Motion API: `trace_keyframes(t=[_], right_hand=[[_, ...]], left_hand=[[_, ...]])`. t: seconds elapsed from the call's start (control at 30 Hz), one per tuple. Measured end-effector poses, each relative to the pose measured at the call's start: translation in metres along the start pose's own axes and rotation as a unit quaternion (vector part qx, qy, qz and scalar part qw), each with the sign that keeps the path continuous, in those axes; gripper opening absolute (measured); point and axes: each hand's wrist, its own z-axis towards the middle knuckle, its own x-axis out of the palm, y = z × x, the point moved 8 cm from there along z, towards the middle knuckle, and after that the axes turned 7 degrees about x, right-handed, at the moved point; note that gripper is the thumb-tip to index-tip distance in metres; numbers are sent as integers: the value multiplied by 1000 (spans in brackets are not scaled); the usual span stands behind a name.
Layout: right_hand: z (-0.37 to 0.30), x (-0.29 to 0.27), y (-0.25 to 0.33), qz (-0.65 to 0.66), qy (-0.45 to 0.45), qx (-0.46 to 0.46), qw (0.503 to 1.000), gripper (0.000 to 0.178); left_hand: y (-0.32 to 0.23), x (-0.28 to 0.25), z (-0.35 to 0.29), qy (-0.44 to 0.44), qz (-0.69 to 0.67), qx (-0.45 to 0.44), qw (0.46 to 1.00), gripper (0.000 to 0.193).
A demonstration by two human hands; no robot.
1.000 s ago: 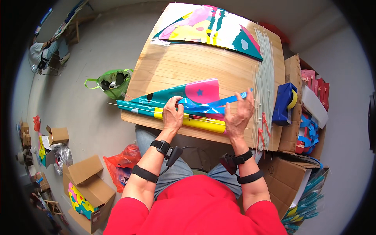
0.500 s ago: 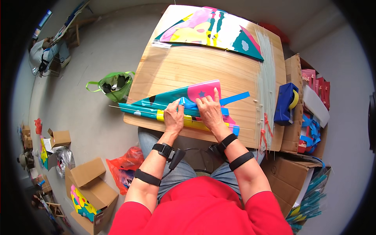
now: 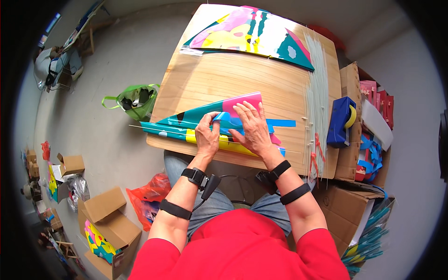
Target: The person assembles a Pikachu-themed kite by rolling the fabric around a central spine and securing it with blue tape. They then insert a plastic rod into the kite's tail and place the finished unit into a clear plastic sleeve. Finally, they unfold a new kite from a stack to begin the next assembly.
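A folded, glossy kite-like sheet (image 3: 200,114) in teal, pink and yellow lies along the near edge of the wooden table (image 3: 242,77). A thin white rod (image 3: 135,126) runs along it and sticks out past its left end. Across the sheet goes a blue ribbon (image 3: 282,123), its free end pointing right. My left hand (image 3: 206,135) pinches the raised, curled end of this ribbon between thumb and fingers. Over the ribbon and sheet, my right hand (image 3: 254,130) lies with its fingers spread, holding nothing; its palm hides part of the ribbon.
More printed sheets (image 3: 261,39) lie at the table's far side. Many thin white rods (image 3: 318,93) line the right edge beside a blue tape dispenser (image 3: 339,123). Open cartons (image 3: 347,88) stand right; a green bag (image 3: 137,105) and red bag (image 3: 149,196) stand left.
My right hand has lifted its pressing fingertips and spread them, turning slightly. The ribbon's free end has swung down to lie nearly level. My left hand keeps its pinch, the ribbon's loop now wider.
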Motion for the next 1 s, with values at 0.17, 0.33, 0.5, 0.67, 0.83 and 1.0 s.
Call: trace_keyframes(t=[0.17, 0.33, 0.5, 0.67, 0.83, 1.0], right_hand=[[16, 27, 7, -58, -6, 13, 998, 31], [2, 6, -25, -117, -44, 16, 992, 16], [-21, -30, -68, -147, -93, 59, 983, 15], [-28, -49, -78, -170, -96, 61, 979, 20], [-30, -39, -46, -171, -90, -2, 981, 22], [-31, -10, -31, -160, -67, -17, 985, 23]], left_hand=[[-3, -4, 1, -27, -65, -29, 997, 16], [7, -28, 4, -32, 31, -13, 999, 30], [12, -32, 10, -6, 62, -3, 998, 26], [18, -31, 10, -1, 96, -2, 995, 20], [16, -38, 16, -40, 91, -12, 995, 21], [29, -45, 17, -36, 97, -24, 994, 24]])
